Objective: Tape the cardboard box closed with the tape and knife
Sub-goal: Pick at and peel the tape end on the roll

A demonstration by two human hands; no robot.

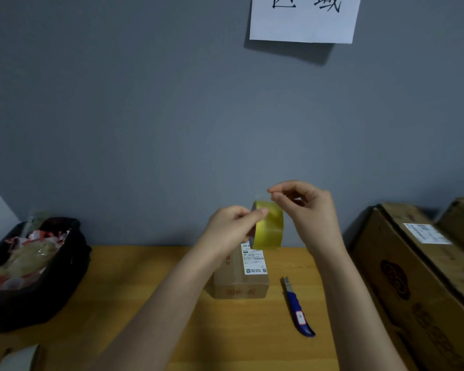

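Note:
A small cardboard box (239, 279) with a white shipping label lies on the wooden table (145, 290), its flaps down. Above it I hold up a yellowish roll of tape (269, 228). My left hand (231, 226) grips the roll at its left rim. My right hand (308, 207) pinches the clear loose end of the tape just above the roll. A blue-handled utility knife (296, 307) lies on the table to the right of the box, its blade pointing away from me.
A black bin (38, 269) with crumpled tape and scraps stands at the left. Large cardboard cartons (418, 263) are stacked at the right. Another tape roll (19, 358) sits at the near left corner. A grey wall with a paper sign (303, 20) rises behind.

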